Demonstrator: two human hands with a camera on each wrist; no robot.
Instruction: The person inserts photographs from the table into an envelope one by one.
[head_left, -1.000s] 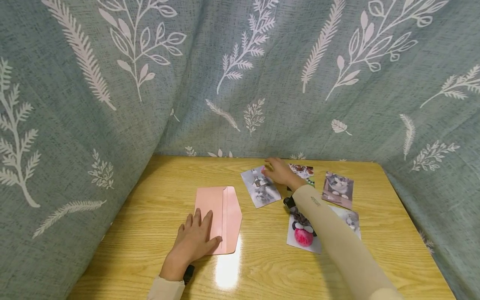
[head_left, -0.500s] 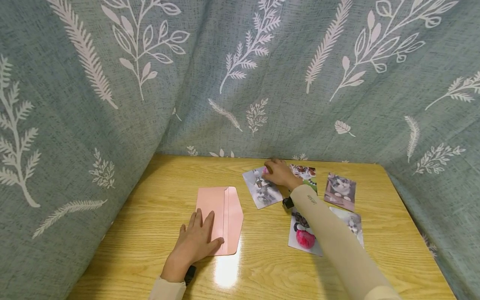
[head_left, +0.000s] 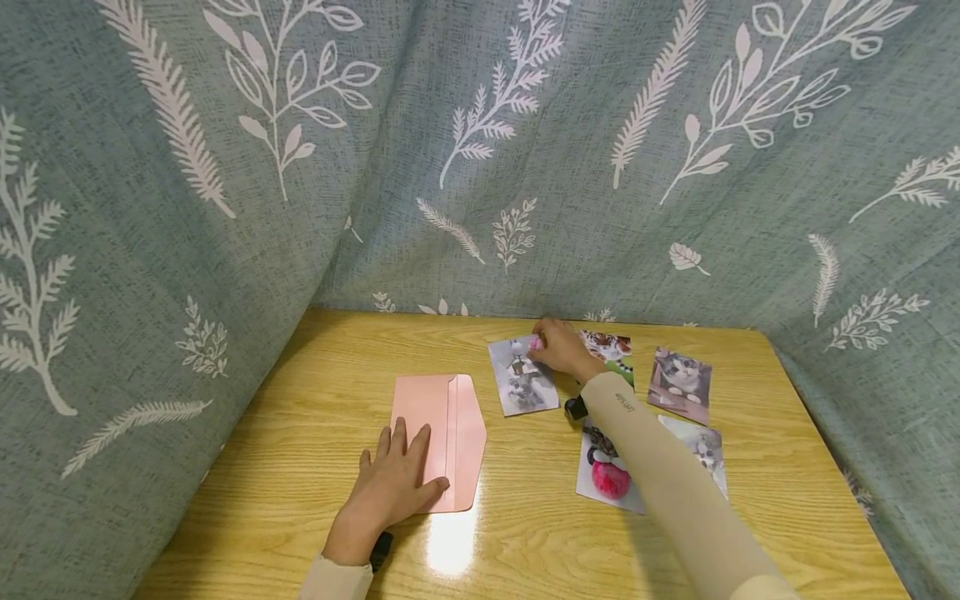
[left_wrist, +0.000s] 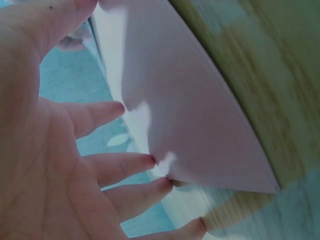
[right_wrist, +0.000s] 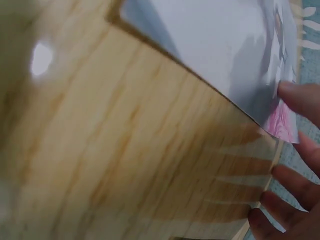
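My left hand [head_left: 390, 483] lies with spread, straight fingers on a pink envelope [head_left: 467, 442], whose pointed flap faces right. In the left wrist view the fingertips touch the envelope [left_wrist: 195, 115]. At the back of the table my right hand [head_left: 564, 348] pinches the upper right corner of a pale cat photo [head_left: 525, 393] with a pink patch. The right wrist view has the thumb [right_wrist: 300, 97] on top of the photo [right_wrist: 205, 45] and a finger at its edge, with the other fingertips resting on the table.
Close to the right hand lies a tiger photo [head_left: 606, 342], partly covered. Further right are a grey-and-white cat photo [head_left: 680, 383] and another pale photo [head_left: 708, 450]. A photo with a pink ball [head_left: 611, 479] lies partly under the right forearm. A patterned curtain [head_left: 480, 167] borders the wooden table [head_left: 525, 533].
The pale cat photo has turned and now lies straighter, its lower edge shifted left, with the right hand at its corner. The left hand has stayed on the envelope.
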